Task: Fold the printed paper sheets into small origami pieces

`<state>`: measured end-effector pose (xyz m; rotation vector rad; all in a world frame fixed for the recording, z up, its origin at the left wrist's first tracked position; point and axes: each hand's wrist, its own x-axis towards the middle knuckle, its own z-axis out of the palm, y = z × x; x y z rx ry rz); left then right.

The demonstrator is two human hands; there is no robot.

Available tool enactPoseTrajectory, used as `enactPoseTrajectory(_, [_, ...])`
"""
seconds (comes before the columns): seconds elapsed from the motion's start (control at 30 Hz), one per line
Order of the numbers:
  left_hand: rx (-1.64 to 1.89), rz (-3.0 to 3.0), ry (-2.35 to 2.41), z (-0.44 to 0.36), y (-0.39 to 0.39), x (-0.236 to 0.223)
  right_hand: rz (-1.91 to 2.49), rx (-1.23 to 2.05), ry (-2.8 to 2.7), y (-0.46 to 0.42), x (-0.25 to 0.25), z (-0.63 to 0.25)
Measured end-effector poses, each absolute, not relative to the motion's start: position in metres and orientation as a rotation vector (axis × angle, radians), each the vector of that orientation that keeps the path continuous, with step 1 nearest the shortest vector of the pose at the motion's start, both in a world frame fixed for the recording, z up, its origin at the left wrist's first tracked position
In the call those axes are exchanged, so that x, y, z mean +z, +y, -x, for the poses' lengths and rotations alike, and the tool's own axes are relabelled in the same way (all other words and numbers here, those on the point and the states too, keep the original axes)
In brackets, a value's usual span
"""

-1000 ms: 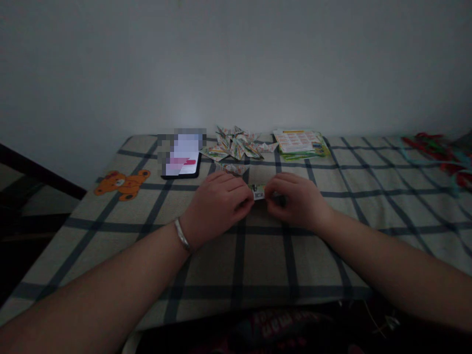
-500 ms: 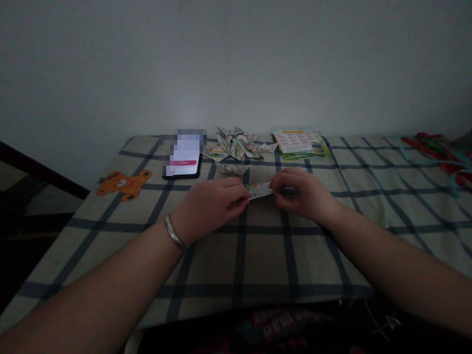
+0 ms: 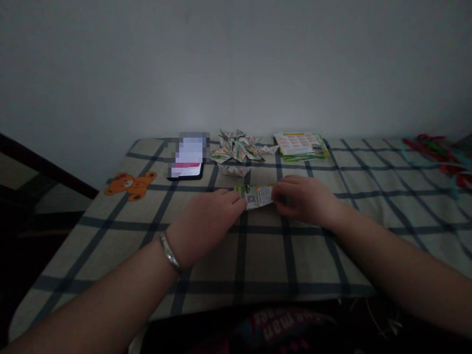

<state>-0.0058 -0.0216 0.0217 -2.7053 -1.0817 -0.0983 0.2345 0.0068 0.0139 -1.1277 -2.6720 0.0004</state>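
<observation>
As my left hand is easing leftward, its fingertips are touching the printed paper strip, whether pinching I cannot tell; over the checked surface, more print is showing than before, and my right hand is pinching the strip's right end.

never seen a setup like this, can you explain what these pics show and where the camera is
There's no machine here: these are a person's bare hands, seen by one head-worn camera looking forward and down. The right hand pinches one end of a printed paper strip; the left hand touches its other end, though its grip is hard to make out. On the checked cloth beyond them lie a phone, folded paper pieces and a stack of printed sheets. A flat orange bear lies to the left.
</observation>
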Motion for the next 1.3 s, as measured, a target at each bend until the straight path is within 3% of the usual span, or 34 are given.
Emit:
enactPoseTrajectory(0.3, [-0.098,2.71,-1.03,0.013,-0.006,0.011,1.439,-0.13,-2.809,-0.014,0.037,-0.209])
enactPoseTrajectory(0.43, [-0.167,2.692,-1.019,0.016,-0.005,0.009,1.279,-0.287,-2.889,-0.013,0.031,-0.216])
enactPoseTrajectory(1.0, [-0.379,2.784,-0.881,0.01,-0.011,0.003,0.718,0.259,-2.741,0.003,0.02,-0.25])
enactPoseTrajectory(1.3, [-0.322,2.718,-0.788,0.014,-0.008,0.001,0.752,0.476,-2.713,0.004,0.02,-0.251])
